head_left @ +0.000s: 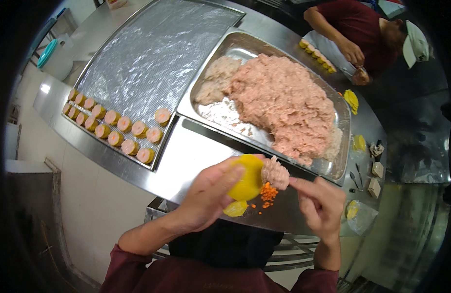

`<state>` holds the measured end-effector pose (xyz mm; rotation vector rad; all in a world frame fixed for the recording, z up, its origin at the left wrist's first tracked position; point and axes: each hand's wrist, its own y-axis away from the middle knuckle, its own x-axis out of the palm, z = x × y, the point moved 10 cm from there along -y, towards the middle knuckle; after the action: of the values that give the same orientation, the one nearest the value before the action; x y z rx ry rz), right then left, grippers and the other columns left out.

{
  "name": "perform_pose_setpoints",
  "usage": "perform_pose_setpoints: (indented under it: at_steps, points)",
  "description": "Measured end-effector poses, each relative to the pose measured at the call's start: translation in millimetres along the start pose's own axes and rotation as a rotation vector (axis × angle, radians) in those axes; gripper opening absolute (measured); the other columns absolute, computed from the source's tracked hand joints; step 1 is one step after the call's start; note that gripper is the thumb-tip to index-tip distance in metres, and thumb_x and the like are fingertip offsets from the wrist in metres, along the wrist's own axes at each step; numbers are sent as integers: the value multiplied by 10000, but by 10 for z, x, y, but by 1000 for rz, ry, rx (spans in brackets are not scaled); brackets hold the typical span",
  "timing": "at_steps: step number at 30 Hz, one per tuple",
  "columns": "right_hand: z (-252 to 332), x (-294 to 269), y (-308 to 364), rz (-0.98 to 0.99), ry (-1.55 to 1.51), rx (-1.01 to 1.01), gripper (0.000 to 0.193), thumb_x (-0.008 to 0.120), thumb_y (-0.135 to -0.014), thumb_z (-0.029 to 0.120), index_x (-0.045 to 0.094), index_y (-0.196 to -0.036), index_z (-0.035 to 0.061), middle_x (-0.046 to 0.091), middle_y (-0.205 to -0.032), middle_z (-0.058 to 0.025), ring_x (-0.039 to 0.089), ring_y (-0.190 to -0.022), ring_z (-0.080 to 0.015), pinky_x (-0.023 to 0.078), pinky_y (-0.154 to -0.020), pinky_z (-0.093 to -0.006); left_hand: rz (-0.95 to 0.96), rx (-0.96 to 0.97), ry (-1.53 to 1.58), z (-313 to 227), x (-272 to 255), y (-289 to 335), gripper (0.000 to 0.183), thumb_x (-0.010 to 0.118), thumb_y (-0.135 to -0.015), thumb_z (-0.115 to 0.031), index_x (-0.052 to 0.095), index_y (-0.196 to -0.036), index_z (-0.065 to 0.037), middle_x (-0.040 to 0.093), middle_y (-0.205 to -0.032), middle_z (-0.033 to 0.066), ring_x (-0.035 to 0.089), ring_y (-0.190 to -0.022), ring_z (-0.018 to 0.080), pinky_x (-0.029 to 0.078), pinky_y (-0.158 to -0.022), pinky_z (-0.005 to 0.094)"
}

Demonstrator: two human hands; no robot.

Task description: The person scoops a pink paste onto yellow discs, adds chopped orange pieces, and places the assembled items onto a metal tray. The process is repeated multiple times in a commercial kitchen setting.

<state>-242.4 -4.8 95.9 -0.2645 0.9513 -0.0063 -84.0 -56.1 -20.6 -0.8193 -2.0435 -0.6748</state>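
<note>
My left hand (211, 190) is closed on a thin round yellow dumpling wrapper (247, 177), with the thumb against its face. Right beside the wrapper is a lump of pink minced meat (275, 174). The index finger of my right hand (321, 202) reaches to the lump, and its other fingers are curled. Whatever those fingers grip is hidden. Below the lump, small orange diced bits (269, 193) lie on the steel table (294, 215). More yellow wrappers (235, 209) rest beneath my left hand.
A deep steel pan (186, 103) of minced meat (284, 97) stands ahead. To its left, a film-covered tray (142, 53) carries rows of open-topped dumplings (111, 116). Small tools (356, 178) and a plastic bag (362, 215) lie right. Another person (352, 29) works across the table.
</note>
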Motion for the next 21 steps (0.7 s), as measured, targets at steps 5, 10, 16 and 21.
perform_pose_setpoints:
  at_steps: [5, 10, 16, 21]
  points:
    - [292, 164, 53, 24, 217, -128, 613, 809, -691, 2, 828, -1288, 144, 374, -679, 4, 472, -546, -134, 425, -511, -294, 37, 27, -61, 11, 191, -48, 531, 605, -1139, -278, 477, -1549, 35, 634, -1450, 138, 622, -1333, 174, 517, -1138, 335]
    - [299, -17, 102, 22, 246, -45, 565, 765, -676, -10, 849, -1217, 132, 390, -689, -10, 458, -541, -149, 368, -506, -313, -20, -2, 9, -64, 53, -39, 494, 558, -1158, -252, 479, -1546, 44, 636, -1456, 155, 616, -1351, 182, 516, -1134, 333]
    - [359, 92, 46, 120, 248, -79, 537, 759, -655, 0, 866, -1162, 142, 379, -657, -2, 450, -520, -137, 345, -497, -312, 78, -90, 11, 63, 119, -22, 524, 506, -1175, -282, 440, -1594, 27, 610, -1493, 157, 597, -1382, 201, 489, -1170, 370]
    - [399, 21, 19, 117, 145, -57, 461, 739, -668, 48, 885, -1092, 156, 362, -644, 18, 462, -514, -128, 353, -490, -303, 225, -308, 49, 29, 187, 126, 627, 571, -1124, -224, 348, -1685, -56, 491, -1625, 119, 524, -1463, 215, 462, -1197, 390]
